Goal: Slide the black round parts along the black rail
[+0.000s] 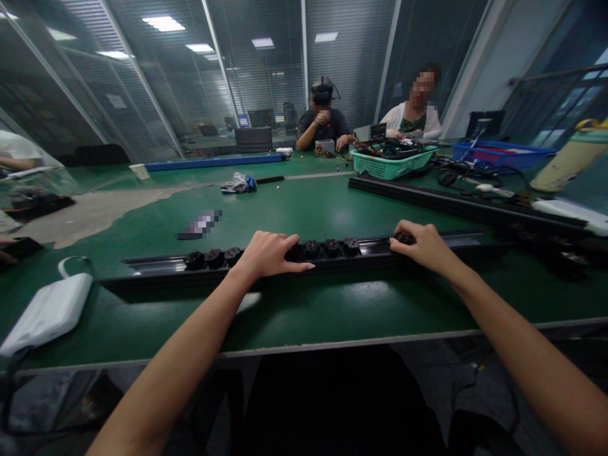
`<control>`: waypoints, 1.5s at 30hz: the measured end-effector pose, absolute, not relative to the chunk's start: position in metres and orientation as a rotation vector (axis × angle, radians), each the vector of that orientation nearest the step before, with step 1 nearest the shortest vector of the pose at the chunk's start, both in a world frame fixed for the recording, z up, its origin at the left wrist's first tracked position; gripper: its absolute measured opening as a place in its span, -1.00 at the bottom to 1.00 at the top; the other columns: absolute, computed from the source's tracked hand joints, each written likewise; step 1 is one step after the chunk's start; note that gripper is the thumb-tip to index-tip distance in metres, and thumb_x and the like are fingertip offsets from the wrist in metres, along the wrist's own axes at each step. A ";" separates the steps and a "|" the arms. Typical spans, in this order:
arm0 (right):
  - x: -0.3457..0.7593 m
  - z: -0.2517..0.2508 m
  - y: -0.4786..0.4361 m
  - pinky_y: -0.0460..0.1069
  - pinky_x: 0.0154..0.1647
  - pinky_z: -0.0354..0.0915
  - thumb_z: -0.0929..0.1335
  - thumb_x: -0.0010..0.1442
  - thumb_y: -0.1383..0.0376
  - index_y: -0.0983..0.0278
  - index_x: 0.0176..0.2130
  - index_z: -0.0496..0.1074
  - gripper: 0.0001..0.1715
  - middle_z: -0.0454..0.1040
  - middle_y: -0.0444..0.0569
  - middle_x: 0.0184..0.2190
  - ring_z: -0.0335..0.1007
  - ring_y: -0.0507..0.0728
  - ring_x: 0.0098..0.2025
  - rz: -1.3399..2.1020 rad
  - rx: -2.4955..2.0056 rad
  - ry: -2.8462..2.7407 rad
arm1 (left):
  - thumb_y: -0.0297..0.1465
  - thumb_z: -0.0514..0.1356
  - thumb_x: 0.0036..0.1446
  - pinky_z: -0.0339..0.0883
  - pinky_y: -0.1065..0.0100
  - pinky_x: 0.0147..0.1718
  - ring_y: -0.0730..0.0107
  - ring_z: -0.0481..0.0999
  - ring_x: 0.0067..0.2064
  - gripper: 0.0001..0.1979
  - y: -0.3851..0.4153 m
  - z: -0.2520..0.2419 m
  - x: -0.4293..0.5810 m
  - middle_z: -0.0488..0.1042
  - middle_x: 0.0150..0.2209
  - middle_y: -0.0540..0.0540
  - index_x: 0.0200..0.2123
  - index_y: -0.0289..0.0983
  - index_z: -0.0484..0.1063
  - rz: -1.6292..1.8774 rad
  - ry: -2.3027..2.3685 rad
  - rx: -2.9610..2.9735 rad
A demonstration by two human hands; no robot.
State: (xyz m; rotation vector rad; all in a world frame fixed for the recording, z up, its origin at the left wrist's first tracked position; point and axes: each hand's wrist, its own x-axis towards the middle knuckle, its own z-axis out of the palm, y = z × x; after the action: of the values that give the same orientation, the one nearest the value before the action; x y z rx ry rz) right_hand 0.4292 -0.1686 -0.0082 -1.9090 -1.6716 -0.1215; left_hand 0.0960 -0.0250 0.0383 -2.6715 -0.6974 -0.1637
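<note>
A long black strip [370,261] is lying sideways on the green tabletop [308,316], right in front of the person, so both arms are reaching it easily. The left hand [273,254] is resting across the middle of the strip, maybe to keep it from sliding. Its thumb and pointing finger are standing apart, and its other fingers are mostly hiding. The right hand [412,242] is pinching a round black knob [405,238] over the strip's right part; I cannot tell if the knob is touching the strip. The two hands are working well apart.

More black knobs [332,247] are sitting in a row in the strip, three on each side of the left hand. The strip's raised sides are probably keeping them in line. A second black bar [427,196] is lying farther back on the right, perhaps to leave room. A green basket [380,166] is holding a pile of wires, likely so they are not spilling about. A white box [52,307] is resting near the left edge.

No brand or word is showing clearly, and the phone [199,225] is looking too blurry to read.
</note>
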 end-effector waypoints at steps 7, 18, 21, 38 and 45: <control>0.429 -0.008 -0.168 0.04 -0.28 0.13 0.31 0.10 0.08 0.20 -0.41 0.29 -0.75 0.42 -0.07 -0.45 0.33 0.14 -0.38 -0.104 -1.920 -1.661 | 0.31 -0.20 0.05 -0.14 0.32 -0.50 0.19 0.52 -0.36 -0.21 -0.025 0.038 0.096 0.57 -0.33 -0.18 -0.21 -0.23 0.42 -0.169 -0.697 -2.672; 0.428 -0.009 -0.166 0.01 -0.31 0.12 0.31 0.09 0.08 0.20 -0.43 0.27 -0.75 0.41 -0.08 -0.46 0.31 0.13 -0.38 -0.114 -1.934 -1.639 | 0.32 -0.21 0.05 -0.16 0.32 -0.50 0.20 0.52 -0.37 -0.20 -0.024 0.037 0.096 0.56 -0.35 -0.17 -0.21 -0.24 0.42 -0.165 -0.692 -2.666; 0.429 -0.009 -0.167 0.01 -0.32 0.12 0.31 0.10 0.08 0.20 -0.43 0.26 -0.75 0.41 -0.08 -0.45 0.32 0.13 -0.37 -0.139 -1.919 -1.664 | 0.31 -0.21 0.05 -0.16 0.33 -0.50 0.21 0.52 -0.37 -0.21 -0.024 0.037 0.096 0.56 -0.35 -0.18 -0.23 -0.24 0.42 -0.168 -0.691 -2.666; 0.440 -0.012 -0.173 0.01 -0.32 0.18 0.32 0.13 0.04 0.18 -0.35 0.33 -0.73 0.44 -0.06 -0.40 0.36 0.15 -0.35 -0.106 -1.956 -1.656 | 0.32 -0.21 0.05 -0.16 0.32 -0.49 0.21 0.51 -0.38 -0.20 -0.025 0.038 0.096 0.56 -0.35 -0.18 -0.23 -0.24 0.42 -0.169 -0.693 -2.671; 0.442 -0.013 -0.173 0.03 -0.29 0.19 0.30 0.16 0.03 0.18 -0.33 0.33 -0.73 0.46 -0.04 -0.37 0.37 0.17 -0.32 -0.129 -1.940 -1.684 | 0.32 -0.21 0.04 -0.17 0.31 -0.48 0.20 0.51 -0.37 -0.20 -0.027 0.039 0.097 0.57 -0.35 -0.18 -0.26 -0.24 0.41 -0.177 -0.712 -2.662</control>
State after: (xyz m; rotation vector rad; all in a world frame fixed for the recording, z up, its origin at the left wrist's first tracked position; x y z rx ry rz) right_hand 0.4415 -0.1732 -0.0132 -1.9403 -1.6840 -0.1289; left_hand 0.0968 -0.0274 0.0387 -2.6624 -0.7122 -0.1767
